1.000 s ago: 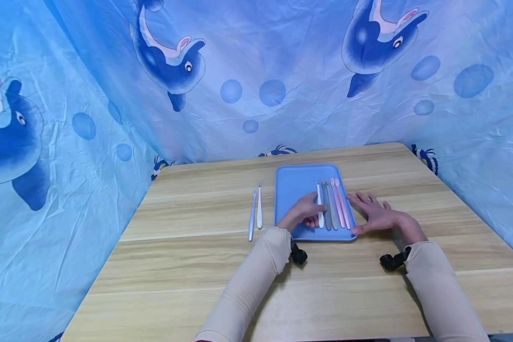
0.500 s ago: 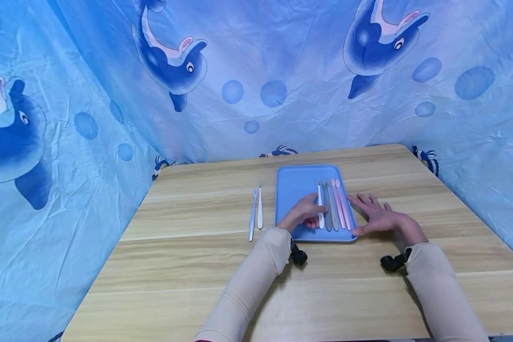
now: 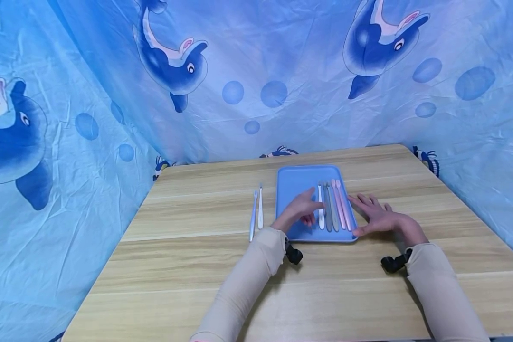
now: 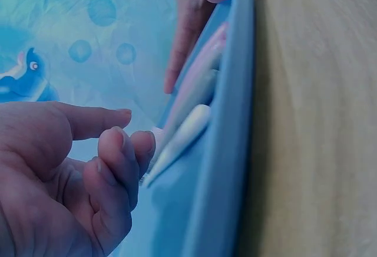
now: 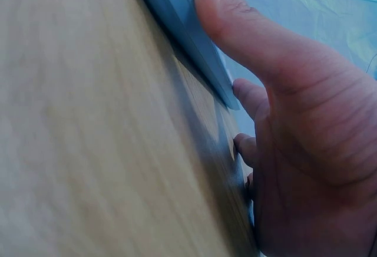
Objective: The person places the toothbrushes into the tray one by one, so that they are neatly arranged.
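Note:
A white toothbrush [image 3: 321, 213], grey toothbrushes [image 3: 334, 217] and pink toothbrushes [image 3: 345, 209] lie side by side in the right half of a blue tray [image 3: 297, 178]. Over the tray, just left of the white toothbrush, is my left hand [image 3: 301, 206]. Its fingers [image 4: 121, 157] are loosely bent and hold nothing in the left wrist view. My right hand [image 3: 378, 218] has its fingers spread at the tray's right edge, the thumb touching the near corner. In the right wrist view that thumb [image 5: 235, 21] lies along the tray wall [image 5: 188, 27].
Left of the tray, a blue toothbrush [image 3: 253, 218] and another white toothbrush [image 3: 261, 209] lie on the wooden table [image 3: 188, 266]. A blue dolphin-print curtain [image 3: 248, 57] hangs behind the table and along its sides.
My left hand has let go of the white toothbrush in the tray and drawn slightly left of it. The right hand stays at the tray's edge.

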`<state>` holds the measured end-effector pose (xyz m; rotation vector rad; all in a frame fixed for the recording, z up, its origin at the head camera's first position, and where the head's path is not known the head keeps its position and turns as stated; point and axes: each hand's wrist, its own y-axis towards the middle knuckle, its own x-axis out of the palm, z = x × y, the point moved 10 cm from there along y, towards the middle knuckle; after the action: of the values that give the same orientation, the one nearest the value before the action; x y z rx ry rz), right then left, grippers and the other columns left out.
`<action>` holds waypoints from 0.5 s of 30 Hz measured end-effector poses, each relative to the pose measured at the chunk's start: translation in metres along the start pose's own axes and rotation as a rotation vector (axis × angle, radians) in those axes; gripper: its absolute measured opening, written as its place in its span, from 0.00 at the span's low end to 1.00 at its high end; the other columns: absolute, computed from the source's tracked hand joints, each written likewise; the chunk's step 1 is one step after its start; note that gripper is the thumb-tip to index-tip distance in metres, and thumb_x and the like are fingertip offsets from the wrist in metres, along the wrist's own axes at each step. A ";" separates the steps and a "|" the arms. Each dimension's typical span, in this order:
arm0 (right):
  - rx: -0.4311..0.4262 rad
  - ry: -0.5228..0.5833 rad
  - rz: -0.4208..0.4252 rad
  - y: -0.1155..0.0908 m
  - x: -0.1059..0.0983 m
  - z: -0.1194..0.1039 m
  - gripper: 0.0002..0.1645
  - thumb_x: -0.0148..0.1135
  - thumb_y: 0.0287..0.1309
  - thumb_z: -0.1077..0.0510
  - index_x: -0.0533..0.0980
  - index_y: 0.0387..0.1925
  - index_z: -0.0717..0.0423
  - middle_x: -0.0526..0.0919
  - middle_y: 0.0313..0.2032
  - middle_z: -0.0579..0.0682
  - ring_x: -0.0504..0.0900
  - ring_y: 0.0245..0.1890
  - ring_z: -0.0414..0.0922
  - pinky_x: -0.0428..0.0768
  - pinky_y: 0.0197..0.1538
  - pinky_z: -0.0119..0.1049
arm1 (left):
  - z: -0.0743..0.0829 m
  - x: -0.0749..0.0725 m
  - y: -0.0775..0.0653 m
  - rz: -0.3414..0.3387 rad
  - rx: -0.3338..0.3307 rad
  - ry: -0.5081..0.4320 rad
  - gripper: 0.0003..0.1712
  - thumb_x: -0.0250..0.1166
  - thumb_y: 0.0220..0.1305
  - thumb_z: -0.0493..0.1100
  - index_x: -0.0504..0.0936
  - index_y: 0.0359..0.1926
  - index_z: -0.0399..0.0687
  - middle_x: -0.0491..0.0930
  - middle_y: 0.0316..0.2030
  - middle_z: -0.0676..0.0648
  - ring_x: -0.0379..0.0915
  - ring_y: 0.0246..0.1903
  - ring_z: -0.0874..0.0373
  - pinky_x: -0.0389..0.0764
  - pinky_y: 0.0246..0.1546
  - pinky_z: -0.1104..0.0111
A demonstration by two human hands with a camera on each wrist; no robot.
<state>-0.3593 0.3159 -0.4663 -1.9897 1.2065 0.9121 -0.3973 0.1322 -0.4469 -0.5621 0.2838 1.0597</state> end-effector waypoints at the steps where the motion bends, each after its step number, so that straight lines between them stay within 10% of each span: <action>1: -0.003 0.002 0.001 0.000 0.000 0.000 0.70 0.71 0.47 0.32 0.42 0.80 0.45 0.34 0.76 0.75 0.26 0.72 0.81 0.27 0.61 0.85 | 0.001 -0.001 -0.001 0.001 -0.001 -0.003 0.45 0.61 0.71 0.48 0.47 0.81 0.59 0.75 0.11 0.46 0.69 0.07 0.58 0.72 0.09 0.69; 15: 0.007 -0.007 -0.011 0.000 0.001 -0.002 0.71 0.72 0.46 0.31 0.42 0.80 0.49 0.34 0.77 0.74 0.28 0.73 0.80 0.29 0.63 0.84 | 0.002 -0.028 -0.014 0.032 0.056 0.017 0.45 0.62 0.71 0.51 0.48 0.80 0.61 0.78 0.13 0.45 0.71 0.08 0.58 0.75 0.13 0.67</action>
<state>-0.3585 0.3141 -0.4663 -1.9841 1.1921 0.9078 -0.3983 0.1079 -0.4278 -0.5176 0.3370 1.0746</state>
